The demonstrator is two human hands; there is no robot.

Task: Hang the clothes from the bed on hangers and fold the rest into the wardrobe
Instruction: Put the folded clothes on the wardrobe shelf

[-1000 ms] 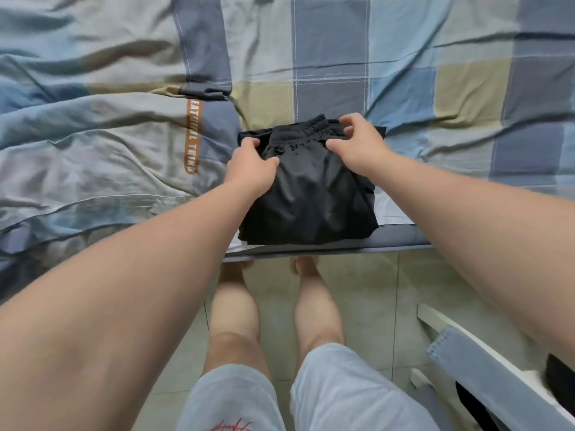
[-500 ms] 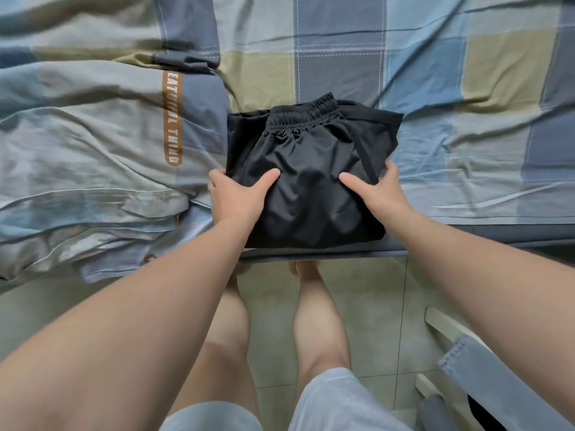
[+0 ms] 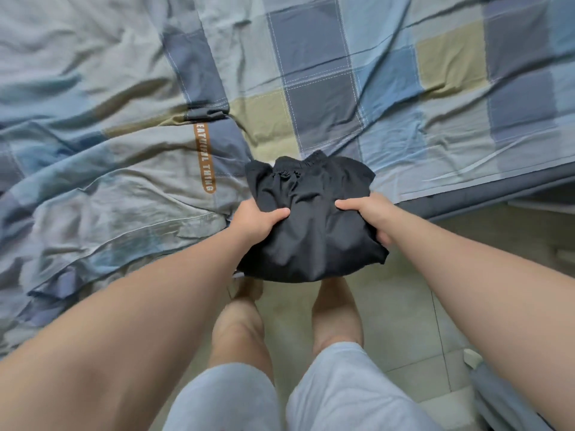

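Blue-checked bedding (image 3: 311,57), pale floor tiles (image 3: 404,321); left hand (image 3: 255,219) and right hand (image 3: 370,216) clamped on folded black shorts (image 3: 311,241).

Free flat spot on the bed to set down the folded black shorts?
The flat checked sheet right of and beyond the shorts, up to the bed edge, is bare. Left is crowded: the rumpled quilt bunches close beside the left hand. That hand and the right hand grip the shorts.

A rumpled quilt (image 3: 93,150) in blue, grey and olive checks lies at the left, with a brown lettered strip (image 3: 205,163) on it. Beside it spreads a checked sheet (image 3: 404,88). Below is a pale tiled floor (image 3: 404,321), with grey-blue cloth (image 3: 497,399) in the lower right corner.
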